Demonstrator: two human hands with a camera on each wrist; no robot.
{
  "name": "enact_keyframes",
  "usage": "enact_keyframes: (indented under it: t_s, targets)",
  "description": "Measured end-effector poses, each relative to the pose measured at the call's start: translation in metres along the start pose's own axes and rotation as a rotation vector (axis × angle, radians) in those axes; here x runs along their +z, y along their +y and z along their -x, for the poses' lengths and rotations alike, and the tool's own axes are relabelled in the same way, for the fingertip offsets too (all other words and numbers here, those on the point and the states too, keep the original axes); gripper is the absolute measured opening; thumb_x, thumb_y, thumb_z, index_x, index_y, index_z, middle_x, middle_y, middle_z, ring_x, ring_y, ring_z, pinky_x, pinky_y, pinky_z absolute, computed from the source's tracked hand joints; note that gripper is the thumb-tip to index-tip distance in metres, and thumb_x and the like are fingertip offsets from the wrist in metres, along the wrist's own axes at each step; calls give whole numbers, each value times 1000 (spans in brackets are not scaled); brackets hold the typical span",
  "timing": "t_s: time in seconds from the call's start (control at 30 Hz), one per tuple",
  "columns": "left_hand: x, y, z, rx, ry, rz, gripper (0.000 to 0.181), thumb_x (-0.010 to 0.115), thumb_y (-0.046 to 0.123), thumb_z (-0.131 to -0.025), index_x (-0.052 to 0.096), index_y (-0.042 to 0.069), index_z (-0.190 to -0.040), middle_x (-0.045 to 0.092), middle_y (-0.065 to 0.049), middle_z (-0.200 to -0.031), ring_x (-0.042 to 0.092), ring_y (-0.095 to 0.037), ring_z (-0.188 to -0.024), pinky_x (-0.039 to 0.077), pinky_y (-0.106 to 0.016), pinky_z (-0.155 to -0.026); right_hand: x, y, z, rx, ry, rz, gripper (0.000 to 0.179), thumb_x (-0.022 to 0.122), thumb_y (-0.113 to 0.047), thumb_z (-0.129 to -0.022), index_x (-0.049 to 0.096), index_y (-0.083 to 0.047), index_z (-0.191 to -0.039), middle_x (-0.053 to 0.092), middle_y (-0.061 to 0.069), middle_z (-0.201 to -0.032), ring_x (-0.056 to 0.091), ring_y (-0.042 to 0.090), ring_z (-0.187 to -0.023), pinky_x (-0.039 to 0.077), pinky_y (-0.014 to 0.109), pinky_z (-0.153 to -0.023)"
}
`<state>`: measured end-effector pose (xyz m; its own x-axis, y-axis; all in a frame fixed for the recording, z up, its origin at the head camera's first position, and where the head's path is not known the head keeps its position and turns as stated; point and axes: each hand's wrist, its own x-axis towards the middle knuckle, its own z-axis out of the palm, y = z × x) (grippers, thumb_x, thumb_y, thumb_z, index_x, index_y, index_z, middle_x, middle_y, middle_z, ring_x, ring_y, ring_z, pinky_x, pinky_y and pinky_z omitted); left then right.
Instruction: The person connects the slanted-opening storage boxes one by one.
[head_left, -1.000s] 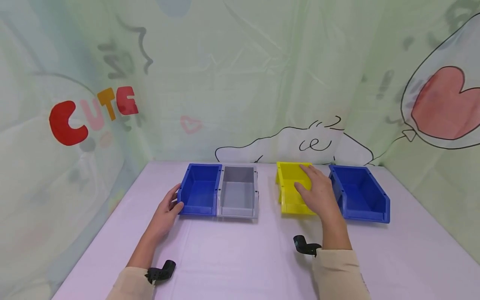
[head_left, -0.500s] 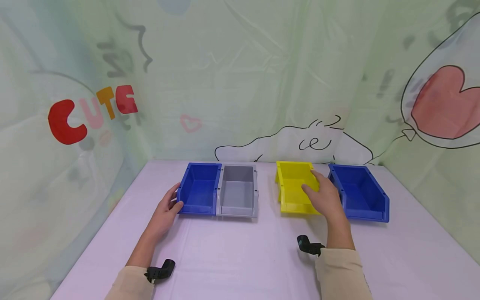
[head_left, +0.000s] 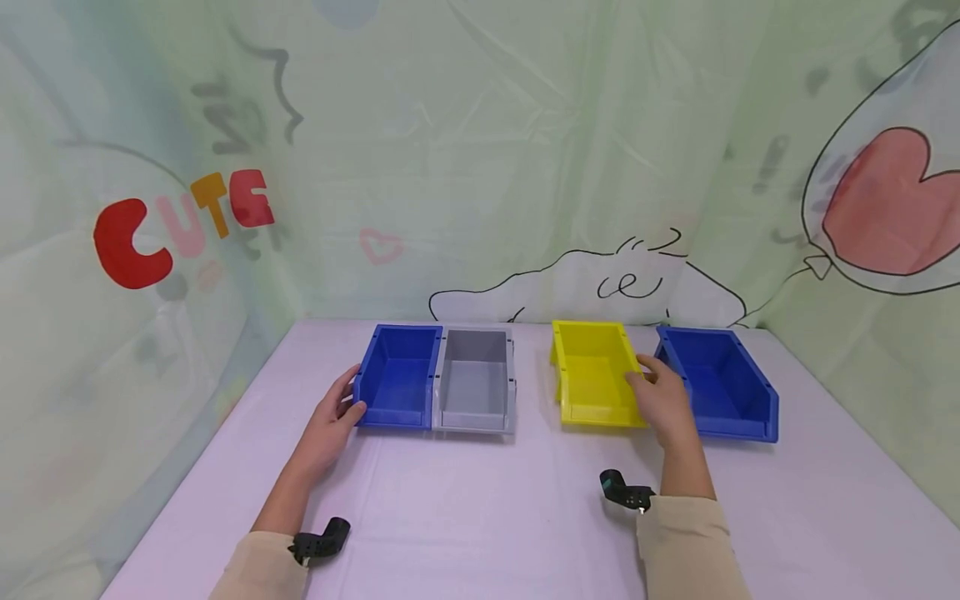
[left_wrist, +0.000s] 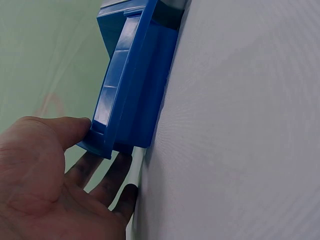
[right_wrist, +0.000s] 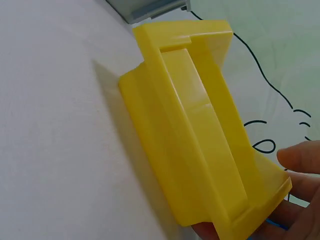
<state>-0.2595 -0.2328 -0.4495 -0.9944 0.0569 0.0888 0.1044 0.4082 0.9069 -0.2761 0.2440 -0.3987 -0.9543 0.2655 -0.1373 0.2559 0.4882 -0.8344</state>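
The left hand (head_left: 326,429) grips the outer side of the left blue bin (head_left: 397,375); the right hand (head_left: 666,404) curls round the right wall of the yellow bin (head_left: 596,375) (thumb over the rim). A gray bin (head_left: 476,379) sits between them; farther right, another blue bin (head_left: 727,387).

The yellow bin (head_left: 597,375) and leftmost blue bin (head_left: 400,375) stand upright, well apart.

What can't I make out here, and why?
Head view: right hand covers part of the yellow bin; right edge cuts off the balloon.
Left wrist view: the left blue bin hides tips of left fingers.
Right wrist view: the yellow bin hides parts of right fingers; the top edge cuts off the grey bin.
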Motion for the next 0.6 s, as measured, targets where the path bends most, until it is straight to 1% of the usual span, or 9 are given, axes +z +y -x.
enact_keyframes:
  t_s: [0.1,0.23,0.33,0.43,0.53,0.6]
  targets:
    - [0,0,0,-3,1,-7,62,46,11,-111,22,25,-166,29,-23,-167,34,-45,-152,32,-54,-124,0,-1,0,16,9,-51,59,41,-25,-110,25,-10,-165,36,30,-159,45,42,-133,48,55,-113]
    - [-1,1,0,-7,2,-12,62,46,12,-111,22,25,-166,28,-22,-168,33,-45,-153,32,-54,-124,1,-1,0,22,17,-95,57,44,-22,-109,29,-11,-164,40,27,-157,50,38,-129,55,47,-106]
    - [0,1,0,-11,1,-11,62,46,12,-111,21,25,-166,28,-22,-168,32,-44,-153,32,-54,-124,0,1,-1,27,21,-107,58,47,-23,-108,33,-11,-163,44,25,-156,52,36,-127,59,38,-97]
    - [0,0,0,-11,0,-9,62,46,12,-111,21,25,-166,27,-22,-168,32,-44,-154,32,-54,-124,-1,2,-1,31,16,-123,58,49,-24,-107,35,-11,-162,45,23,-155,53,35,-128,61,30,-89]
    - [1,0,-1,-12,0,-11,62,46,12,-111,21,25,-166,27,-21,-169,32,-43,-154,32,-53,-125,-1,4,0,34,16,-136,58,50,-25,-106,37,-9,-161,45,22,-156,52,35,-129,61,28,-87]
    - [1,0,-1,-11,0,-10,62,46,12,-111,22,25,-166,28,-21,-169,32,-43,-154,32,-53,-125,-1,4,-1,39,22,-146,58,50,-25,-106,37,-9,-160,45,22,-157,52,35,-129,62,31,-91]
